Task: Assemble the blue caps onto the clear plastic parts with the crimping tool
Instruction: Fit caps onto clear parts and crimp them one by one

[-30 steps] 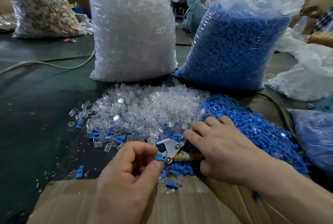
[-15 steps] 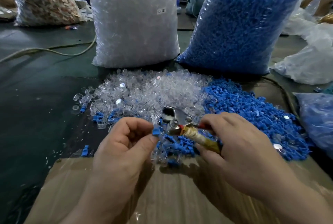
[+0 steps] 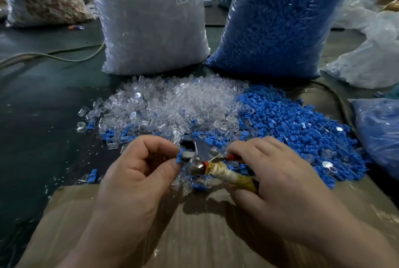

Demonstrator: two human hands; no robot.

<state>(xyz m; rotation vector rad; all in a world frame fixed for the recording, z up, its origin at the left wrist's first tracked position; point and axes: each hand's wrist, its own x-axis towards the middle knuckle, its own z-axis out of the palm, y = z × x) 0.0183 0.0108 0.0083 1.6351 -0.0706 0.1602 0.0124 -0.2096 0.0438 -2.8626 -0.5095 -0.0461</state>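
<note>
— Which step is this?

— Loading the tool, I'd judge. In the lower middle of the frame the left hand (image 3: 138,172) pinches a blue cap (image 3: 179,157) between thumb and forefinger, touching the head of the crimping tool (image 3: 203,153). A pale piece sits against the cap; whether it is a clear part I cannot tell. The right hand (image 3: 278,181) is curled round the tape-wrapped handles.

— And next?

— Seat the piece squarely in the tool's mouth, then squeeze, keeping fingertips out of it.

— The stock?

— Loose clear plastic parts (image 3: 172,105) heap at centre and blue caps (image 3: 291,121) lie to their right, on the table (image 3: 32,116) beyond the cardboard sheet (image 3: 216,235).

— Any change?

— Half a second ago the cap stood just short of the tool head; now they meet.
</note>
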